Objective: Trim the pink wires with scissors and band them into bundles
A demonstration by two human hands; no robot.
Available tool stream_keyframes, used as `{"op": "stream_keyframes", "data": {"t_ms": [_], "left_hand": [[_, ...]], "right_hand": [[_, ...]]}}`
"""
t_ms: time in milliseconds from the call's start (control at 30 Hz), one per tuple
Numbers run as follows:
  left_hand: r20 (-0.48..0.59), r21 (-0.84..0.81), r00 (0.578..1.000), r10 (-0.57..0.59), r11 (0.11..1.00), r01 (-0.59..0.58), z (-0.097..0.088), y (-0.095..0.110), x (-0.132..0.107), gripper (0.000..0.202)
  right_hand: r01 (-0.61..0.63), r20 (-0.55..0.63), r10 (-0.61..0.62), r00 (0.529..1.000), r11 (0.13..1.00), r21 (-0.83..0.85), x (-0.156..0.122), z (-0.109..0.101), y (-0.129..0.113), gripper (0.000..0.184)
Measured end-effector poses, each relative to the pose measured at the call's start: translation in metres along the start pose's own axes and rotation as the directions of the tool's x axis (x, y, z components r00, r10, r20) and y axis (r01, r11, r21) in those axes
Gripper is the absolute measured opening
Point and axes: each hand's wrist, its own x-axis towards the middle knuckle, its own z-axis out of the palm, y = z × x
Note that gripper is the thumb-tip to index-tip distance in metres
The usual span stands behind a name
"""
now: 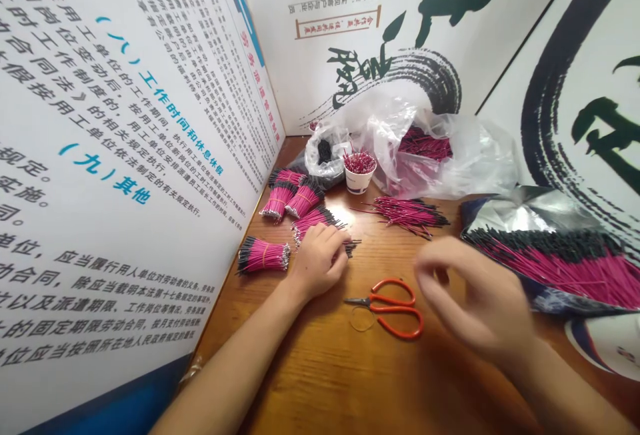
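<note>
My left hand (320, 258) rests on the table with its fingers curled around a bunch of thin pink-and-black wires, whose dark ends (354, 247) stick out past the fingertips. Beside it lie a banded bundle (263, 255) of the same wires and a bundle (313, 220) just behind the knuckles. My right hand (475, 301) hovers at the right, smeared by motion, its fingers bent; whether anything is in them does not show. Between the hands lie orange-handled scissors (395, 308) and a thin rubber band (361, 319).
More banded bundles (303, 196) lie at the back left. Behind stand a paper cup (360, 175) of wires and clear plastic bags (480, 155). Loose wires (410, 213) lie mid-table. An opened foil bag (530, 208) of wires and a white cup (610, 345) are right. Printed panels (150, 115) enclose the table.
</note>
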Motion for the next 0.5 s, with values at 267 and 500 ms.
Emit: {"op": "stream_keyframes", "data": {"t_ms": [267,500], "left_hand": [[-0.027,-0.05,0.997,0.079,0.996,-0.08,0.005,0.003,0.003,0.016],[-0.03,-0.056,0.99,0.138,0.989,-0.139,0.008,0.006,0.003,0.017]], "right_hand": [[-0.157,0.019,0.208,0.978,0.792,-0.59,-0.004,0.049,0.098,0.021],[-0.159,0.072,0.264,0.962,0.754,-0.638,-0.007,0.048,0.103,0.014]]}}
